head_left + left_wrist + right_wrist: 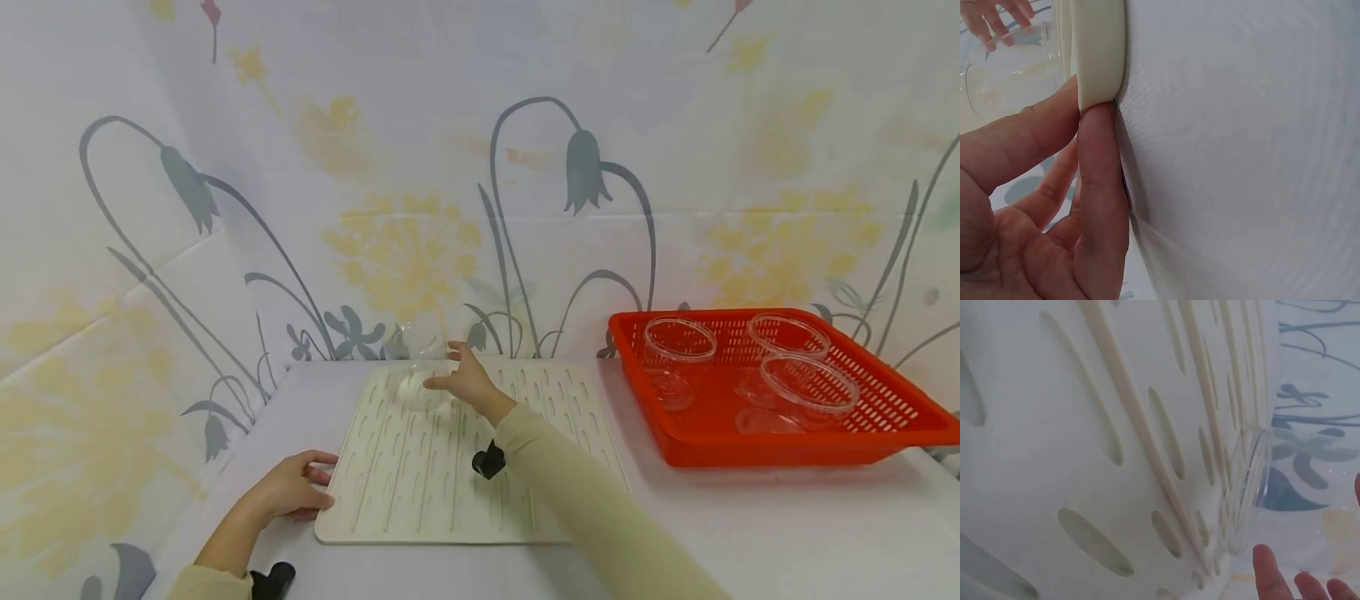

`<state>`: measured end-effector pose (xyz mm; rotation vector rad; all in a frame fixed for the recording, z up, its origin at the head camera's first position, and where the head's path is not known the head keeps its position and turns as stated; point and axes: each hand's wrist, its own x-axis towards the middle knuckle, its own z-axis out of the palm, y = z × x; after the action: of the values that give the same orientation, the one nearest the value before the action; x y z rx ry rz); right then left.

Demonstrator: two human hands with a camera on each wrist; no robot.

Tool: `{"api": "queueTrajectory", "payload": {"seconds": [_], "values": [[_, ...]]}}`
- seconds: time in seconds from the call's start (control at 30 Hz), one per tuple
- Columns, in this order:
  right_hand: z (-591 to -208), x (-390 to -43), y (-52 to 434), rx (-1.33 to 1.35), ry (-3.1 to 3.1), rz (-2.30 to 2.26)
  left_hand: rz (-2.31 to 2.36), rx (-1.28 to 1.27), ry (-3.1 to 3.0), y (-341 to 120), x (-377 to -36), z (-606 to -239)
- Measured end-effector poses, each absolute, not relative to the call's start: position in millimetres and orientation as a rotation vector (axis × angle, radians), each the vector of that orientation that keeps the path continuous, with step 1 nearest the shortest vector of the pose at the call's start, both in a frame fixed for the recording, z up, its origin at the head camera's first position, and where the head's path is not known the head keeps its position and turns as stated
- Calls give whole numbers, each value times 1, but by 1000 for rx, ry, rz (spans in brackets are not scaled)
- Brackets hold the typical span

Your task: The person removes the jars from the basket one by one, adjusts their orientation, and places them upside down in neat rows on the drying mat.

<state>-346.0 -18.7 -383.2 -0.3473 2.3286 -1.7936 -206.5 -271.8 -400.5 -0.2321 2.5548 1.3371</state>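
At the far left of the pale ribbed mat (420, 500) stands a clear round container (408, 340), its ringed rim (1254, 487) against the mat in the right wrist view. My right hand (472, 383) is at the container's right side, thumb and fingers spread. Whether its fingertips touch the wall is hard to tell. In the left wrist view, that hand's fingers (997, 22) show beside the container. My left hand (288, 487) lies at the mat's left edge near the front corner. Its thumb and a finger touch the mat's rim (1100, 56), mostly straight.
A red plastic basket (750, 454) stands on the white table (697, 533), right of the mat, with several clear round containers (678, 337) in it. A flower-patterned cloth (450, 125) hangs behind the table and on the left.
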Motion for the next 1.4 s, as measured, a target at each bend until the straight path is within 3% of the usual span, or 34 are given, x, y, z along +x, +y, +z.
{"api": "queueTrajectory", "payload": {"seconds": [1.4], "values": [[-317,-263,43,-602,2159,-1972,1290,-252,2598,-272,-207,-402]]}}
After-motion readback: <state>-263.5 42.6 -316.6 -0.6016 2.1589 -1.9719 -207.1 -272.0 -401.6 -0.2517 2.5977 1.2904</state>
